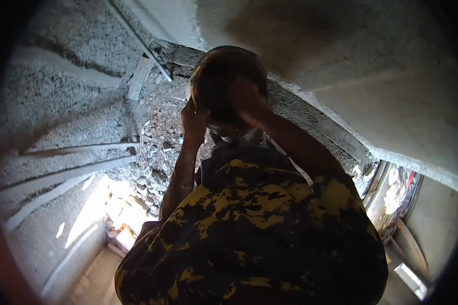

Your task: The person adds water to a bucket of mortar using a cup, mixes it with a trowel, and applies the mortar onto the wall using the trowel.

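A round, dark, bowl-like pan [220,63] is held up in front of my chest, its inside in deep shadow. My left hand [194,121] is closed on the pan's left rim, where a thin yellowish edge catches the light. Inside the pan's outline, toward its right side, is my right hand [248,101]. It is dim and blurred, so its fingers and anything in them do not show clearly. Whether the pan holds anything is too dark to make out.
Broken stones and rubble [155,152] cover the ground to the left of the pan. A thin pole [140,43] and a short board [140,77] lie beyond it. Long pale beams [69,175] run at the left. A smooth grey plastered surface [391,101] fills the right.
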`<action>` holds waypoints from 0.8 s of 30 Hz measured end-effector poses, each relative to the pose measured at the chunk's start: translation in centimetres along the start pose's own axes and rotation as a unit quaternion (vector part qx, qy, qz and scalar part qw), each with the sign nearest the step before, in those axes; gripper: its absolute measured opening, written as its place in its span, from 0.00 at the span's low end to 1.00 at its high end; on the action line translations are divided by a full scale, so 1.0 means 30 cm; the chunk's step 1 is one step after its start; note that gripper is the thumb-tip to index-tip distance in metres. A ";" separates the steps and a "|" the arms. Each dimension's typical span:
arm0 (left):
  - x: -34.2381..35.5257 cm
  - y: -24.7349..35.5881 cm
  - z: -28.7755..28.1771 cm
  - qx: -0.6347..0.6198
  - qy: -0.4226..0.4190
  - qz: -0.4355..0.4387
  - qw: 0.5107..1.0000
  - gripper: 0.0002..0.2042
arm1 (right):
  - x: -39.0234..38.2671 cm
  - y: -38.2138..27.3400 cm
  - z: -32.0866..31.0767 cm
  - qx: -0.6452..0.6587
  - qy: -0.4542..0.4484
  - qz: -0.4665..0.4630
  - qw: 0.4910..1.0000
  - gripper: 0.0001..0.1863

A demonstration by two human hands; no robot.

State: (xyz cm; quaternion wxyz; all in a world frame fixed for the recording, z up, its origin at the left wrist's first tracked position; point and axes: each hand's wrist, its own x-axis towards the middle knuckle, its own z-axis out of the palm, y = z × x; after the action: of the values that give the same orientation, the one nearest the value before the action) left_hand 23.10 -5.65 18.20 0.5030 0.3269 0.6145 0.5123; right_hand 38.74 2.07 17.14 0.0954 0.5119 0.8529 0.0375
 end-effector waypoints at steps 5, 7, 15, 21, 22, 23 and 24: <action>0.069 0.031 0.089 0.052 -0.019 0.022 0.998 0.21 | -0.074 0.138 -0.043 0.085 0.035 -0.087 0.992 0.12; 0.074 0.023 0.111 0.069 -0.022 0.025 0.997 0.23 | -0.026 0.207 -0.024 0.114 0.064 -0.034 0.991 0.13; 0.014 0.033 0.251 0.194 0.011 0.070 0.979 0.32 | -0.002 0.470 -0.047 0.143 0.020 -0.020 0.989 0.08; -0.113 0.162 0.458 0.192 0.031 0.103 0.975 0.29 | 0.004 0.572 0.237 0.147 -0.042 -0.227 0.962 0.06; -0.130 0.157 0.483 0.177 0.035 0.089 0.980 0.29 | -0.018 0.632 0.257 0.150 -0.038 -0.233 0.960 0.06; -0.150 0.118 0.475 0.107 0.053 0.089 0.989 0.28 | -0.072 0.669 0.102 0.173 0.026 -0.202 0.964 0.06; -0.165 0.101 0.500 0.073 0.055 0.092 0.992 0.28 | -0.113 0.723 0.005 0.192 0.091 -0.153 0.965 0.07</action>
State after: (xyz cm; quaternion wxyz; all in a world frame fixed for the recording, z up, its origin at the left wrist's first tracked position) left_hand 38.44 -4.90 22.98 0.3939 0.3888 0.6447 0.5273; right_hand 59.10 9.33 20.91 -0.0776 0.3784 0.9174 -0.0957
